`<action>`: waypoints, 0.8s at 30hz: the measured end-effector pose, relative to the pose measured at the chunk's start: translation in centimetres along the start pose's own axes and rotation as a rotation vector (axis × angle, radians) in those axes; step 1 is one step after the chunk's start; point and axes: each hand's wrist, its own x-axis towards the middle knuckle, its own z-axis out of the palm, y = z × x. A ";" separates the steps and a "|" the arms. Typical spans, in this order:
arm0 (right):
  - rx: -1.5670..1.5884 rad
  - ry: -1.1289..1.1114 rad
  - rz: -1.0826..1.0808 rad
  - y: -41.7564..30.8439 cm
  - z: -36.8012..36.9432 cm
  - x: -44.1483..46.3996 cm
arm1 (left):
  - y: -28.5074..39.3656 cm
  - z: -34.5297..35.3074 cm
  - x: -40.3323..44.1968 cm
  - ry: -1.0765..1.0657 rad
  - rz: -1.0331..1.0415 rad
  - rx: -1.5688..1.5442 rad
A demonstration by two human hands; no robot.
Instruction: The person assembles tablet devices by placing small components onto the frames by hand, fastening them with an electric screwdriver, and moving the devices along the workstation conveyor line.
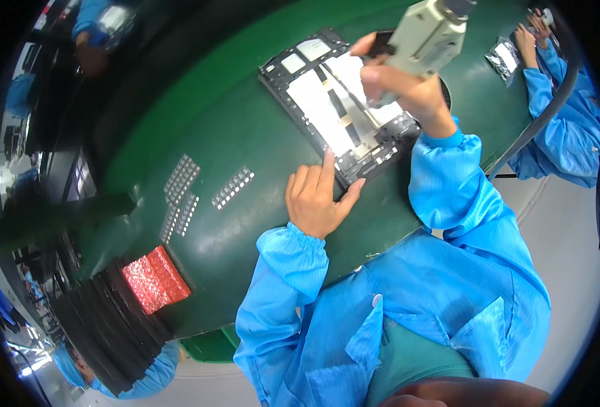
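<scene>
A dark rectangular device frame (pixel 354 152) with white panels inside lies at a slant on the green work surface. My left hand (pixel 315 202) rests at its lower left edge, index finger and thumb apart, touching the frame. Above the device's right side, my right hand (pixel 415 91) is wrapped round a cream-coloured power tool (pixel 430 39). The tool's working tip is hidden or blurred near the hand.
Strips of small parts (pixel 181 180) (pixel 233 187) lie left on the green table (pixel 245 251). A red bubble-wrap packet (pixel 156 279) sits beside black stacked items (pixel 106 319). A co-worker's hands (pixel 527 42) are near a silvery bag (pixel 505 60). A dark cable (pixel 551 108) curves at right.
</scene>
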 end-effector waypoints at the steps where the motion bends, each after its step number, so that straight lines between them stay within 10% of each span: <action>1: 0.003 0.029 -0.046 -0.4 -1.6 0.3 | 0.0 0.0 0.0 -0.002 0.002 0.000; 24: -0.032 0.209 -0.129 3.3 -9.3 2.3 | 0.6 0.0 0.4 -0.066 0.009 -0.036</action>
